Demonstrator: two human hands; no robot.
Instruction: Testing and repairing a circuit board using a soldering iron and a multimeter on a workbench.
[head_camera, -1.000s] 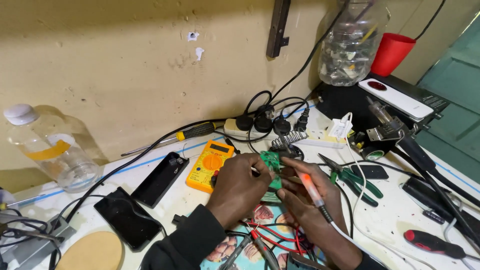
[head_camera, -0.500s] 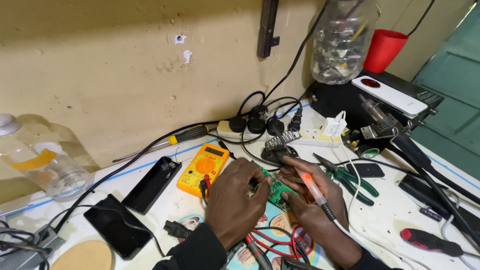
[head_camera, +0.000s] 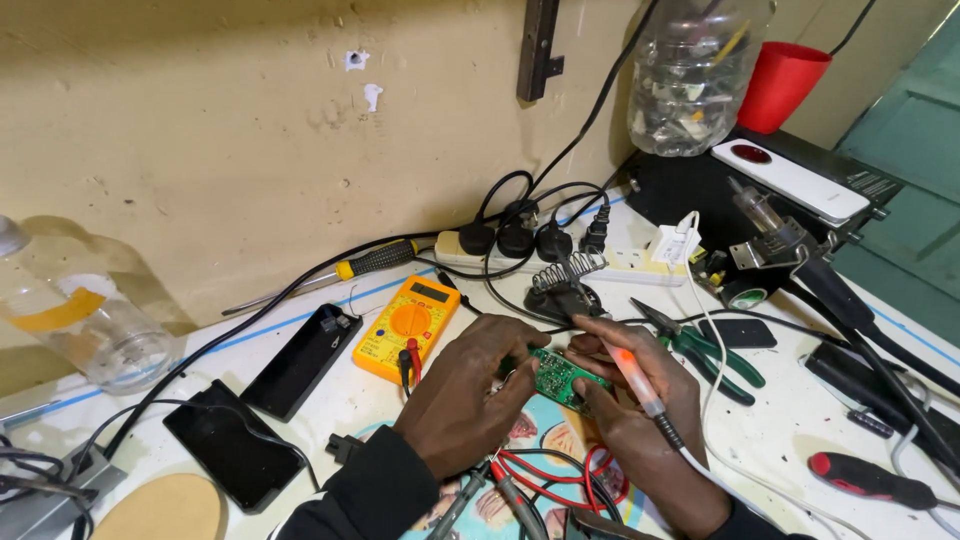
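Head view, left hand: I see my left hand (head_camera: 470, 395) curled over the left end of a small green circuit board (head_camera: 560, 375), fingers closed on its edge.
Head view, right hand: my right hand (head_camera: 630, 400) grips the board's right side and also holds a pen-shaped soldering iron (head_camera: 640, 383) with a pale orange grip, laid along the fingers, its black cord end pointing down to the right.
Hands together: both are clamped on the board, knuckles almost touching, just above the bench (head_camera: 780, 440).
Board: it sits between the two hands, tilted, above a patterned mat (head_camera: 545, 440) with red wire loops (head_camera: 540, 470) on it.
Left of the hands: a yellow multimeter (head_camera: 408, 325) lies just beside my left hand, with red and black plugs at its lower edge; further left a black flat case (head_camera: 300, 360) and a dark phone (head_camera: 232, 455).
Behind the hands: a coiled iron stand (head_camera: 565, 285), a white power strip (head_camera: 560, 255) with black plugs, and a yellow-handled screwdriver (head_camera: 350, 270) by the wall.
Right of the hands: green-handled pliers (head_camera: 705, 350) near my right hand, a red-handled screwdriver (head_camera: 865, 480) well apart.
Far edges: a clear plastic bottle (head_camera: 75, 330) on the left, a red cup (head_camera: 782, 85) at upper right.
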